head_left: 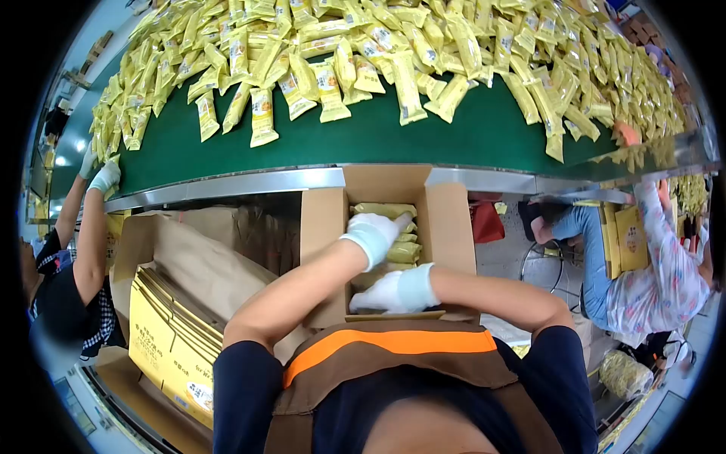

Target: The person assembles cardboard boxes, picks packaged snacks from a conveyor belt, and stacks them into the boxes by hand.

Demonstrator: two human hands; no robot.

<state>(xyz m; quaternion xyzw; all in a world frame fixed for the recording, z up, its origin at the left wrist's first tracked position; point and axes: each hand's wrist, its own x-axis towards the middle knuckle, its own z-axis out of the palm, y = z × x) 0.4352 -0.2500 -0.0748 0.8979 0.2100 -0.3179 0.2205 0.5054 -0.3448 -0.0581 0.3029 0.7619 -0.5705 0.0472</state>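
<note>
An upright cardboard box [324, 219] with its flaps spread stands in front of me. Inside it lies a row of yellow wrapped snack packets [404, 252]. My left hand [376, 231], in a white glove, rests over these packets with its fingers stretched to the right, touching them. My right hand [389, 293], also gloved, lies low in the box by the near wall, its fingers extended to the left. No packet shows in its grasp, though its fingertips are partly hidden against the box.
Beyond the box runs a green conveyor belt [302, 144] heaped with yellow packets [329, 91], behind a metal edge [265, 180]. Flattened yellow cartons [162, 333] stand in a larger box at left. Co-workers sit on both sides; a gloved hand [106, 175] reaches the belt at left.
</note>
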